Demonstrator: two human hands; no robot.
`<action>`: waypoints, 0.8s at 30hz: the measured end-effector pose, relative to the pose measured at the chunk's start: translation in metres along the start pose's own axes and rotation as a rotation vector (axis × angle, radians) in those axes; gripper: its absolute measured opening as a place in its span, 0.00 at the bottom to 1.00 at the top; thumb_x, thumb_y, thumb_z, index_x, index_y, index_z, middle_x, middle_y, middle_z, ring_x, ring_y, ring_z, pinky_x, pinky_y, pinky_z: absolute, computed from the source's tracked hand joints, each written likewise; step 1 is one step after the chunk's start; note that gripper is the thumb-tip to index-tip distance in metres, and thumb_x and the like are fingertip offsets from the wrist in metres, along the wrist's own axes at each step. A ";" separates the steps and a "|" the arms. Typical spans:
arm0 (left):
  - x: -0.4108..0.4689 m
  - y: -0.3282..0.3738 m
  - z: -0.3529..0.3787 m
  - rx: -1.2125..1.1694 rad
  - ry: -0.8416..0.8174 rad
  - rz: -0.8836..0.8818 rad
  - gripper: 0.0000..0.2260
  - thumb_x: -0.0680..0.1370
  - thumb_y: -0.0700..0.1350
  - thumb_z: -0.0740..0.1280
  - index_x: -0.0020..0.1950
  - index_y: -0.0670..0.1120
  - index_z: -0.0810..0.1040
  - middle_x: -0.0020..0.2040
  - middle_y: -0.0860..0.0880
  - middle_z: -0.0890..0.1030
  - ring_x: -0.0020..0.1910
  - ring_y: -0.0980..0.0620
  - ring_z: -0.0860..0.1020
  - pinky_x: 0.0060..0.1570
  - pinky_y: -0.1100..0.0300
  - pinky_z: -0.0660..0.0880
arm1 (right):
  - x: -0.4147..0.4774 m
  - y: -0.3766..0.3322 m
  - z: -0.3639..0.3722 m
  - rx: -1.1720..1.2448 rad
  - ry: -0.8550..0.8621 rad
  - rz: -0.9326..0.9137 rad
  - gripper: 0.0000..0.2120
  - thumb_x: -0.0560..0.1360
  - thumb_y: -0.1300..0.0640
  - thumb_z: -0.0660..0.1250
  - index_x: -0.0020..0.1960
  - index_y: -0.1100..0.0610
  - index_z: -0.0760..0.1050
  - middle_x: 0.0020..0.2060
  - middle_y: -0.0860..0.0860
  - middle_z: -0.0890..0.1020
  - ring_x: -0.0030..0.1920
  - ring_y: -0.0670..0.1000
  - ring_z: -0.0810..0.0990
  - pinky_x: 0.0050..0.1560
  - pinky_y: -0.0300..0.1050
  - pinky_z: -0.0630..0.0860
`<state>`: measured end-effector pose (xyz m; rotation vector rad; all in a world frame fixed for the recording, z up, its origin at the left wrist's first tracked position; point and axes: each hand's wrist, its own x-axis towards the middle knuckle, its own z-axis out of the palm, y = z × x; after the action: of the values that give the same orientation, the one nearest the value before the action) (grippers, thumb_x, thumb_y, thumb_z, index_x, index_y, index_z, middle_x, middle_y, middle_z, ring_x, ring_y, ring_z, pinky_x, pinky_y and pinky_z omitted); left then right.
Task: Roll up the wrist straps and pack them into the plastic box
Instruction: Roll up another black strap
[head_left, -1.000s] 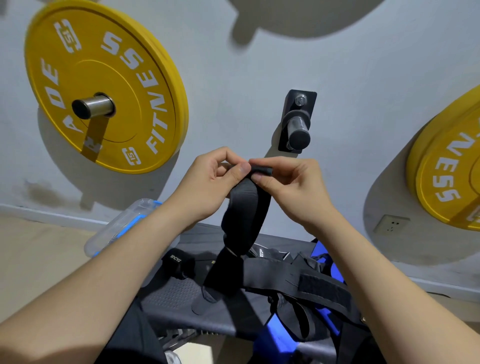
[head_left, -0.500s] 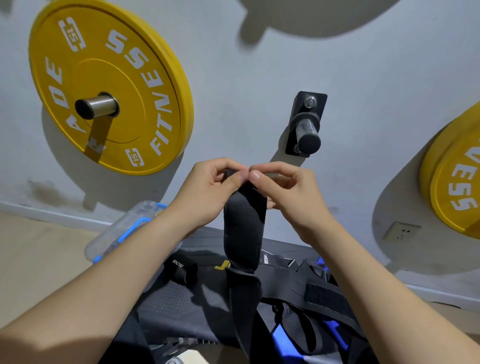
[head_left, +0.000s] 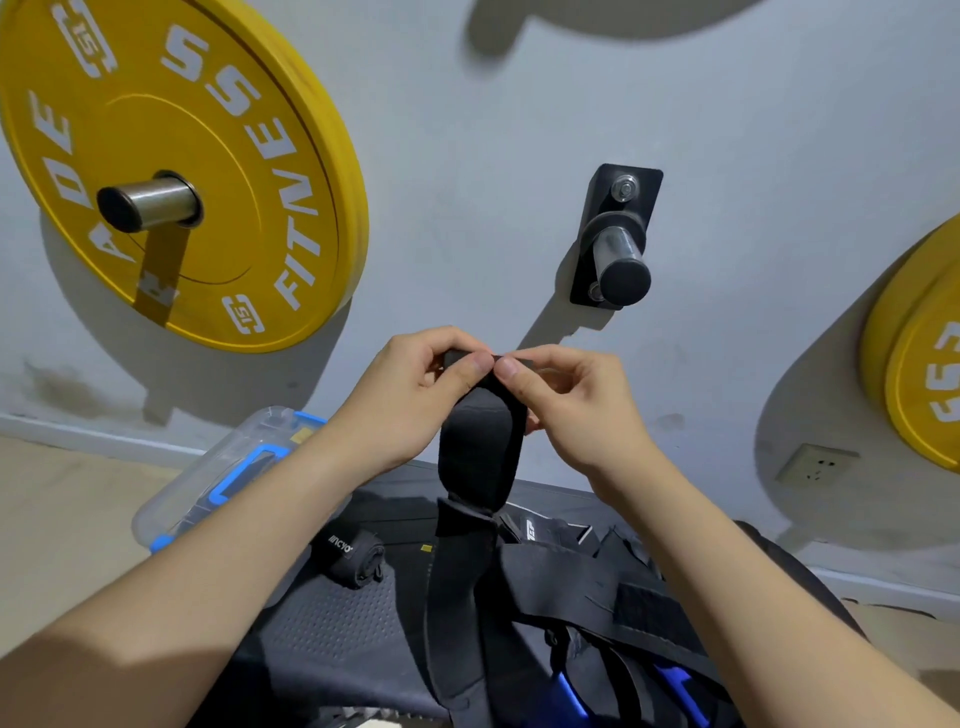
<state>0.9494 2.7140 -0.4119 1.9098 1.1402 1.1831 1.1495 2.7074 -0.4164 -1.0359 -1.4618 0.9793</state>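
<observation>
— Black wrist strap (head_left: 480, 447): where is it hanging?
— Mid-frame. The left hand (head_left: 410, 400) and right hand (head_left: 576, 410) are pinching its top edge, fingers hiding it. The plastic box (head_left: 228, 467) is sitting lower left, partly hidden.

We are seeing a yellow weight plate (head_left: 171, 171) hanging on a steel peg (head_left: 150, 205), a black peg (head_left: 618, 254) jutting from the wall (head_left: 467, 156) beside it.

The wrist strap (head_left: 480, 447) hangs from the left hand (head_left: 415, 395) and right hand (head_left: 576, 410) onto a bench (head_left: 332, 629). A rolled strap (head_left: 348, 558) lies left of it, loose straps (head_left: 597, 587) right, the plastic box (head_left: 228, 478) farther left. Behind, 2 weight plates (head_left: 171, 156) flank a wall peg (head_left: 618, 254).
</observation>
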 end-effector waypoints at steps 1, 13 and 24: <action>0.001 0.001 0.002 0.003 -0.012 -0.023 0.12 0.86 0.56 0.66 0.55 0.51 0.85 0.44 0.52 0.86 0.44 0.54 0.83 0.46 0.57 0.79 | 0.001 0.001 -0.001 0.020 0.016 -0.012 0.02 0.79 0.57 0.77 0.50 0.52 0.89 0.40 0.53 0.89 0.39 0.51 0.86 0.41 0.44 0.82; 0.004 0.003 0.010 0.024 -0.023 -0.098 0.15 0.87 0.57 0.61 0.53 0.50 0.81 0.40 0.49 0.82 0.41 0.49 0.80 0.47 0.46 0.81 | 0.007 0.006 -0.004 0.127 0.021 0.029 0.06 0.78 0.61 0.78 0.53 0.53 0.88 0.38 0.59 0.83 0.44 0.55 0.81 0.52 0.55 0.80; -0.010 0.010 0.011 0.064 0.040 -0.056 0.14 0.88 0.59 0.58 0.58 0.53 0.78 0.52 0.57 0.83 0.54 0.59 0.80 0.52 0.56 0.76 | -0.001 -0.003 0.007 0.101 0.035 -0.030 0.03 0.78 0.58 0.78 0.51 0.52 0.88 0.45 0.70 0.84 0.45 0.57 0.79 0.49 0.57 0.77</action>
<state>0.9604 2.6999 -0.4115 1.8959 1.2586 1.1720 1.1426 2.7051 -0.4151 -0.9506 -1.3819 0.9983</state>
